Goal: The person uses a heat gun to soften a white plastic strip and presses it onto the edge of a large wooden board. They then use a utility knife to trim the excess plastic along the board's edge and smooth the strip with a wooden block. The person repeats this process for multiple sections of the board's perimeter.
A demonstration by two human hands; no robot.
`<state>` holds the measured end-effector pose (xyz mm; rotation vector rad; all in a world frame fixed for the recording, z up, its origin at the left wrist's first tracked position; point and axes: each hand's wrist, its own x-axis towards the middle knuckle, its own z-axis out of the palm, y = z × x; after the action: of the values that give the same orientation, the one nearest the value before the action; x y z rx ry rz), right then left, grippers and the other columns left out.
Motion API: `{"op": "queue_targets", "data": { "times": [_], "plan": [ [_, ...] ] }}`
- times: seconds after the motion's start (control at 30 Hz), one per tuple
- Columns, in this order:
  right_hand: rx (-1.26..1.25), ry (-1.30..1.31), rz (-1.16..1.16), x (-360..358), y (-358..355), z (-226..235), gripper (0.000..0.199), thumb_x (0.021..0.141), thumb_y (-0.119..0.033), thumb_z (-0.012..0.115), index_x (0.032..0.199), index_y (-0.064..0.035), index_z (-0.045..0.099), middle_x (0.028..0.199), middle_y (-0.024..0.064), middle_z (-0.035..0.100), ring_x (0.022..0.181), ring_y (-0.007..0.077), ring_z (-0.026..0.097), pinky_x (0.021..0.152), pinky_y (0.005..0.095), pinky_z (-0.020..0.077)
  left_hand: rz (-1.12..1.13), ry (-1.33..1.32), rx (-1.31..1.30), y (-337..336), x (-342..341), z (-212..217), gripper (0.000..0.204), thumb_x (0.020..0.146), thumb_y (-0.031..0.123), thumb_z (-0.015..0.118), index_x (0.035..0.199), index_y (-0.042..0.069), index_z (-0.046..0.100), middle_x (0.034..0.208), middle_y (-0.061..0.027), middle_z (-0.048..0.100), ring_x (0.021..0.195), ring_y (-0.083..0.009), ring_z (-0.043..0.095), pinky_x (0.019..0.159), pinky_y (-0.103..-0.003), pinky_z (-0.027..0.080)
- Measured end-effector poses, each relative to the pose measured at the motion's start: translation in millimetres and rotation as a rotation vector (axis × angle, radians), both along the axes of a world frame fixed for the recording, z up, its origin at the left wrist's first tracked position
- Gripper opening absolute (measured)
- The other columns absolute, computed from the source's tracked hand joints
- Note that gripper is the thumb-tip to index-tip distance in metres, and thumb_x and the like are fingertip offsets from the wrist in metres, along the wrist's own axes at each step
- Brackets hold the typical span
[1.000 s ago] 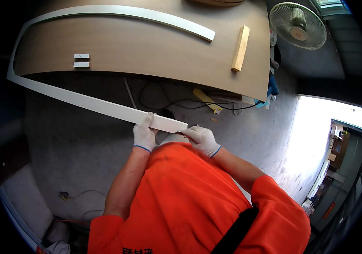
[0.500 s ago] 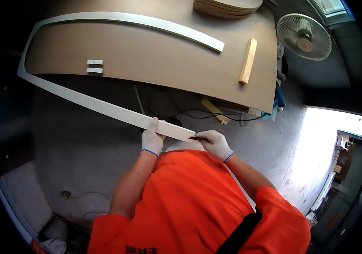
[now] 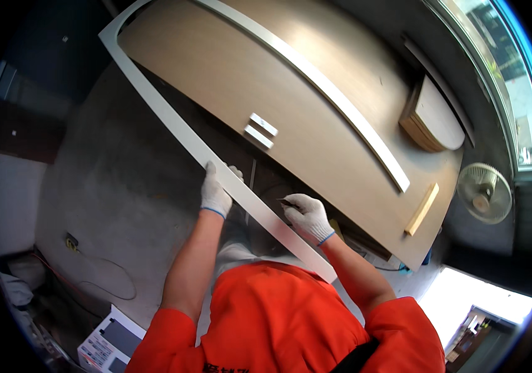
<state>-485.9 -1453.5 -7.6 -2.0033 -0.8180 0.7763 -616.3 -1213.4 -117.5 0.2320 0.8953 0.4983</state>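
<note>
A long white U-shaped frame slants from the upper left down to my waist, its other arm curving over the table. Wrapped around its near arm is my left hand, white-gloved, with the fingertips showing past the far edge. My right hand, also gloved, is closed on a small dark thin tool with a pointed tip; its exact kind is unclear. This hand sits just right of the frame, the tool's tip apart from it. The frame's near end lies close to my right forearm.
A broad brown table carries two small white blocks, a wooden block and a stack of half-round boards. A fan stands past its right end. A cable trails over the floor at left.
My view has turned, so the table and frame slant more steeply. My left hand now grips farther from the frame's near end. The right hand and tool have left that end.
</note>
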Motion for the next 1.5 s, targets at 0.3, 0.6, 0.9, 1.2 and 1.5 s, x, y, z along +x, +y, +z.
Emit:
{"op": "queue_targets", "data": {
  "times": [0.3, 0.6, 0.9, 1.2, 1.5],
  "plan": [
    [0.241, -0.447, 0.390, 9, 362, -26, 0.021, 0.097, -0.010, 0.062, 0.115, -0.0130, 0.075, 0.099, 0.0134, 0.075, 0.092, 0.0379, 0.073, 0.079, 0.0464, 0.0587, -0.041, -0.024, 0.113, 39, -20, 5, 0.054, 0.110, 0.050, 0.058, 0.138, 0.004, 0.053, 0.115, -0.0188, 0.074, 0.104, -0.0317, 0.075, 0.093, -0.048, 0.061],
    [0.253, -0.730, 0.595, 36, 530, -51, 0.032, 0.090, -0.001, 0.058, 0.113, -0.0157, 0.076, 0.107, 0.0145, 0.076, 0.094, 0.0412, 0.072, 0.078, 0.0495, 0.0599, -0.208, -0.005, 0.083, 19, -25, 42, 0.042, 0.112, 0.028, 0.051, 0.121, -0.010, 0.065, 0.109, -0.0205, 0.077, 0.097, -0.0287, 0.078, 0.090, -0.041, 0.063],
    [-0.055, 0.054, 0.439, 11, 297, -12, 0.021, 0.100, -0.012, 0.070, 0.118, -0.0020, 0.074, 0.112, 0.0138, 0.078, 0.107, 0.0252, 0.076, 0.093, 0.0375, 0.0606, -0.341, -0.034, 0.046, 1, -54, 33, 0.028, 0.110, 0.013, 0.058, 0.132, -0.004, 0.056, 0.123, -0.0189, 0.072, 0.113, -0.0300, 0.074, 0.097, -0.044, 0.063],
    [-0.270, 0.651, 0.210, 15, 282, -22, 0.022, 0.100, -0.027, 0.073, 0.105, -0.0053, 0.075, 0.088, 0.0022, 0.070, 0.078, 0.0119, 0.064, 0.065, 0.0296, 0.0497, -0.874, -0.287, 0.170, 40, -89, 17, 0.032, 0.102, 0.011, 0.064, 0.130, -0.003, 0.067, 0.125, -0.0155, 0.073, 0.118, -0.0316, 0.071, 0.102, -0.044, 0.061],
    [-0.357, 0.718, 0.138, 27, 306, -7, 0.019, 0.102, -0.023, 0.071, 0.103, -0.0046, 0.074, 0.089, 0.0004, 0.069, 0.078, 0.0113, 0.062, 0.069, 0.0285, 0.0521, -0.043, 0.360, 0.425, 342, -49, -12, 0.044, 0.111, 0.039, 0.057, 0.117, -0.003, 0.068, 0.106, -0.0127, 0.072, 0.101, -0.0259, 0.071, 0.088, -0.043, 0.060]
  ]
}}
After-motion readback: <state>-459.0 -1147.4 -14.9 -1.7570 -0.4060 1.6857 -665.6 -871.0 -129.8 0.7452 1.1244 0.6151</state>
